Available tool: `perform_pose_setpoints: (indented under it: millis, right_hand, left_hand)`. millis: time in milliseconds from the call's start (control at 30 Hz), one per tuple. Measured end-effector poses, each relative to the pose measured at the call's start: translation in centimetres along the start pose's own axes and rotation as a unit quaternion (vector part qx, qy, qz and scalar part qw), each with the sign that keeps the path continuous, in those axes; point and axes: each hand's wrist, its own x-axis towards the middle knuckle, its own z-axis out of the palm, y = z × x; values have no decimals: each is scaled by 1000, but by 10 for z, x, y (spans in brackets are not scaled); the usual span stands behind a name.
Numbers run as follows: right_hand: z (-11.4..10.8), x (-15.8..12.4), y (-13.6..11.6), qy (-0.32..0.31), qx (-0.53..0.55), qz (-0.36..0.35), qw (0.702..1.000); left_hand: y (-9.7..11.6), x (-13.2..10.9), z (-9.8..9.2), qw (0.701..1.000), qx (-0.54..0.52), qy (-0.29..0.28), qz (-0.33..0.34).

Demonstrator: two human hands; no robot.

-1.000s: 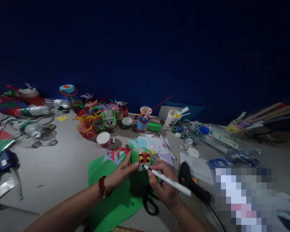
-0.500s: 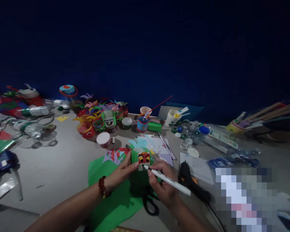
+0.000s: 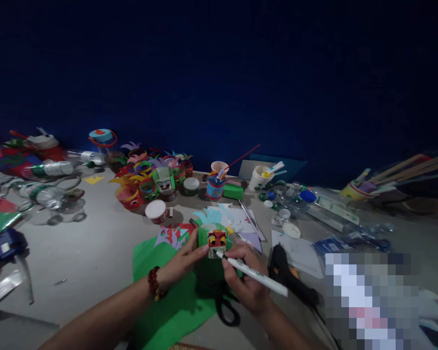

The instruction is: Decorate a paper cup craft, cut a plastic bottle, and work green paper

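Note:
My left hand (image 3: 182, 262) grips the left side of a small green paper-covered cup (image 3: 208, 233) with a red and yellow face glued on its front. A beaded bracelet sits on that wrist. My right hand (image 3: 245, 282) pinches a white marker (image 3: 257, 276), whose tip touches the white patch below the face. The cup stands over a green paper sheet (image 3: 168, 301), with black scissors (image 3: 226, 311) lying under my right hand.
A black glue gun (image 3: 290, 277) lies right of my hands. Several finished decorated cups (image 3: 149, 180) cluster behind, with plastic bottles (image 3: 44, 194) at left, paint cups (image 3: 259, 177) and bottle caps (image 3: 284, 214) at back right, and paper cut-outs (image 3: 226, 214).
The marker tip has shifted slightly on the white patch. Both hands and the cup stay almost where they were.

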Motion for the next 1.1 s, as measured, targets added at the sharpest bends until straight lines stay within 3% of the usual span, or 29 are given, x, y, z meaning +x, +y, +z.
perform_pose_setpoints:
  millis: [233, 1100]
  right_hand:
    - [1, -4, 6, 87, 52, 36, 994]
    - [1, -1, 6, 69, 72, 68, 993]
  left_hand:
    - [2, 0, 5, 997, -65, -46, 25]
    - [8, -3, 10, 998, -64, -28, 6]
